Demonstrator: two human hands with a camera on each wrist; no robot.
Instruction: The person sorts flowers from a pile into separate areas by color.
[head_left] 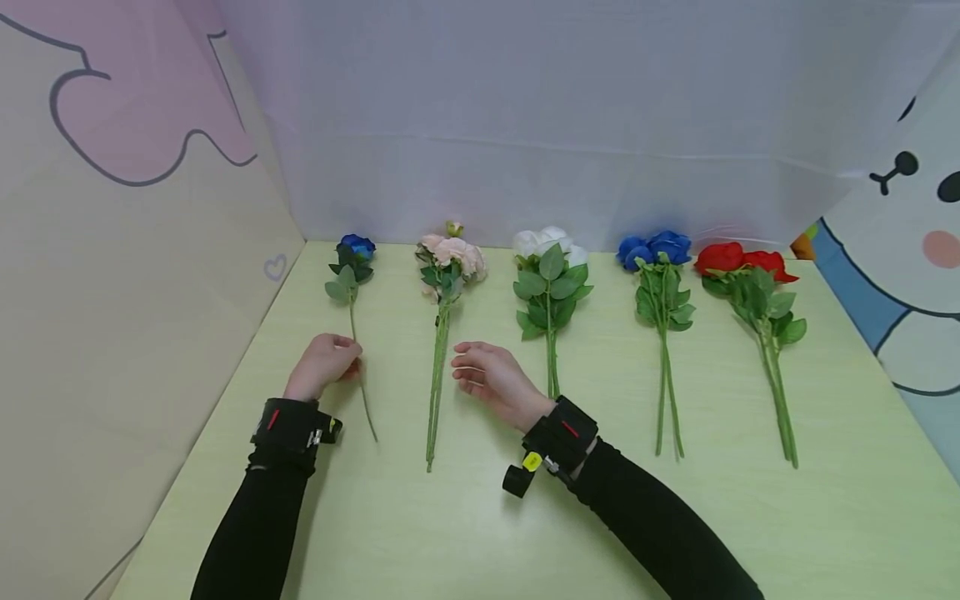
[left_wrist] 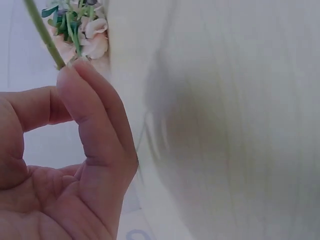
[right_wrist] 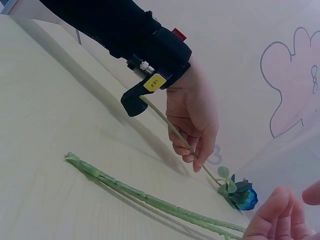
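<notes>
My left hand (head_left: 326, 365) pinches the thin stem of a single blue rose (head_left: 358, 246) at the table's left side. In the left wrist view, the thumb and fingertips meet on the green stem (left_wrist: 46, 37). The right wrist view also shows this left hand (right_wrist: 195, 117) on the stem, with the blue bloom (right_wrist: 246, 198) beyond. My right hand (head_left: 501, 382) hovers over the table with relaxed, slightly bent fingers and nothing in them. It is between the pink flower bunch (head_left: 456, 258) and the white flower bunch (head_left: 551, 246), apart from the pink bunch's stems (head_left: 437, 375).
Farther right lie a bunch of blue roses (head_left: 663, 250) and a bunch of red roses (head_left: 742, 260), stems toward me. A pale cloth (head_left: 555, 125) hangs behind the light table (head_left: 480, 533). Printed panels stand at both sides.
</notes>
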